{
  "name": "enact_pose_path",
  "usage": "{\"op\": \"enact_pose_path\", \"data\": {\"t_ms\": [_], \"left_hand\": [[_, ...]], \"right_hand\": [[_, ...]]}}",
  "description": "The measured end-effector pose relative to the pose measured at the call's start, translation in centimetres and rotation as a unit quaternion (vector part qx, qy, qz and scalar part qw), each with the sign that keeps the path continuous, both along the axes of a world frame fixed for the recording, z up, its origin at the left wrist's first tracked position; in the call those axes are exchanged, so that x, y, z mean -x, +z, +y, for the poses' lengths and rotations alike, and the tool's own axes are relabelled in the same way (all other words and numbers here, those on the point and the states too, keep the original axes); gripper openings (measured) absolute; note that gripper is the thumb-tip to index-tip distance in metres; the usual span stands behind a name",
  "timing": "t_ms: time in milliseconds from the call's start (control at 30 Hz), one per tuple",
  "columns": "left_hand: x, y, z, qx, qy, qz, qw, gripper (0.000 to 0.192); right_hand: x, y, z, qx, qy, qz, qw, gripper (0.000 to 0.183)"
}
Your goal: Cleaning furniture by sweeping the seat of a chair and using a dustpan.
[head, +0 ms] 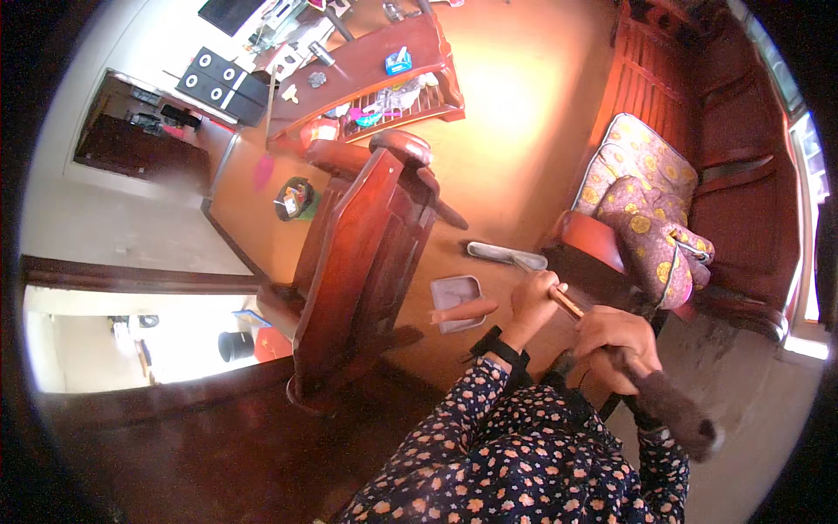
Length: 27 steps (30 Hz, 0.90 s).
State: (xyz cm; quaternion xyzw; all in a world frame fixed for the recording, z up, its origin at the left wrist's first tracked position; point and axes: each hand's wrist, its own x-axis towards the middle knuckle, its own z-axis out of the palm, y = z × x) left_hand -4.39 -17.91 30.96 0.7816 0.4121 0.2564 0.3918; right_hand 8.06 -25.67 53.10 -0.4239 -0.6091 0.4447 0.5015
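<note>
A long pole runs diagonally in front of my body, with both hands closed around it. My left hand, dark band at its wrist, grips the lower part. Higher up, my right hand holds the pole just below its thick dark brown end. At the pole's far end a long, narrow grey head lies on the floor; whether it is a broom or a mop head I cannot tell. A shallow pale dustpan sits on the floor left of my left hand, a pinkish-brown elongated part across it.
A carved wooden chair stands left, with a small waste bin beyond it. At the right is a wooden sofa with a patterned quilt. A low wooden table bearing small items stands ahead, near black speakers.
</note>
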Motion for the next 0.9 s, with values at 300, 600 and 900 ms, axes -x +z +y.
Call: {"op": "enact_pose_path", "data": {"t_ms": [300, 600, 900], "left_hand": [[-0.6, 4.5, 1.0, -0.105, -0.008, -0.023, 0.994, 0.024], [2.3, 0.6, 2.5, -0.103, 0.026, 0.055, 0.993, 0.021], [1.5, 1.2, -1.4, -0.056, 0.027, 0.003, 0.998, 0.024]], "right_hand": [[-1.0, 0.5, -2.3, -0.08, -0.102, 0.064, 0.989, 0.008], [0.3, -3.8, -1.7, -0.063, -0.094, 0.073, 0.991, 0.013], [-0.7, -2.2, -1.4, -0.027, -0.044, 0.072, 0.996, 0.004]]}}
